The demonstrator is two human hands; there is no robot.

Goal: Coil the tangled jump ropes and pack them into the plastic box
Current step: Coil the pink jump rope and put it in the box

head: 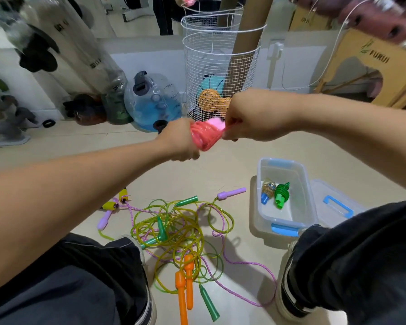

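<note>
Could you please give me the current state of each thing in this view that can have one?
Pink rope: coiled, gripped in both hands.
Left hand: curled round the coil.
Right hand: pinching the coil's end.
Plastic box: open, two coiled ropes inside.
Green coiled rope: packed in the box.
Blue-handled coiled rope: packed in the box.
Lid: off, lying beside the box.
Rope pile: tangled on the floor.
</note>
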